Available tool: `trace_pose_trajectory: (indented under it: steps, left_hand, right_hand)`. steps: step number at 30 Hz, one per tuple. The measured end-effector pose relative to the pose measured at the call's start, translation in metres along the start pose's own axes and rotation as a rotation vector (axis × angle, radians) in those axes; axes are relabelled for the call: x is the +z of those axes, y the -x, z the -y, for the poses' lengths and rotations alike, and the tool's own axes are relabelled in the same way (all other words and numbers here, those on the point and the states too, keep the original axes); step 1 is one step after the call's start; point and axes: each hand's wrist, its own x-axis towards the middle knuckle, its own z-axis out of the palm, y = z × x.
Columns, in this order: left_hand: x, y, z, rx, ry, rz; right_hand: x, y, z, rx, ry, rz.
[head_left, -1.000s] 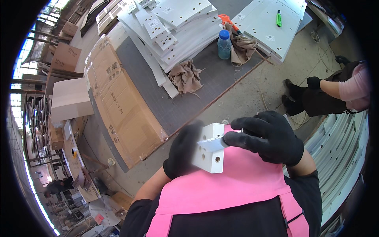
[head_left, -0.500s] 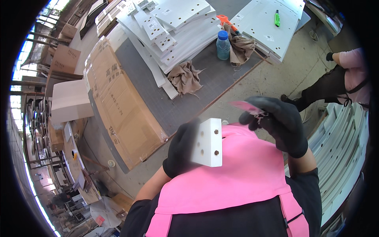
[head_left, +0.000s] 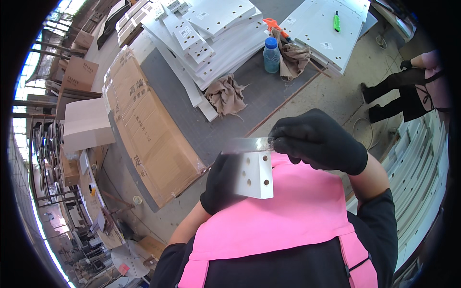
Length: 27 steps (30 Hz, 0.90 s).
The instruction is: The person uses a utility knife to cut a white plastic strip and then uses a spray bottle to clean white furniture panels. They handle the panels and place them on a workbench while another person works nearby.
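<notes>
My left hand (head_left: 220, 178), in a black glove, is closed around a small white board (head_left: 260, 181) with drilled holes in its face and edge. The hand is partly blurred. My right hand (head_left: 321, 144), gloved in black too, pinches one end of a thin, flat metal blade (head_left: 249, 144). That blade lies across the board's upper end, pointing toward the left hand, its far end smeared by motion. Whether it touches the board I cannot tell. Both hands are in front of my pink apron (head_left: 273, 211).
Ahead, a dark table (head_left: 177, 115) bears stacked white panels (head_left: 225, 33), a long carton (head_left: 144, 129), a crumpled brown rag (head_left: 225, 95) and a blue-capped bottle (head_left: 271, 57). A green marker-like tool (head_left: 337, 23) lies on other panels. At right, a person (head_left: 408, 89) stands near white strips (head_left: 418, 168).
My right hand has moved left and turned, bringing the blade from beside the board to across its top. The board has shifted slightly. The person at right has changed stance.
</notes>
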Motion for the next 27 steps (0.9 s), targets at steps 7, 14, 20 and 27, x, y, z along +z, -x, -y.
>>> trace_pose_trajectory:
  steps: [7, 14, 20, 27]
  left_hand:
    - [0.003, 0.003, 0.004, -0.059, 0.01, 0.025]
    - [0.006, -0.003, 0.005, -0.047, 0.088, 0.052]
    - [0.01, -0.008, 0.006, 0.059, -0.1, 0.045]
    - [0.015, -0.004, 0.013, 0.107, -0.179, 0.043]
  right_hand:
    - [-0.001, -0.003, 0.005, 0.169, -0.142, 0.06]
    - [0.0, -0.001, -0.005, 0.16, -0.186, 0.013]
    - [-0.002, 0.001, -0.006, 0.139, -0.228, 0.016]
    - [-0.007, 0.003, -0.013, 0.088, -0.159, 0.019]
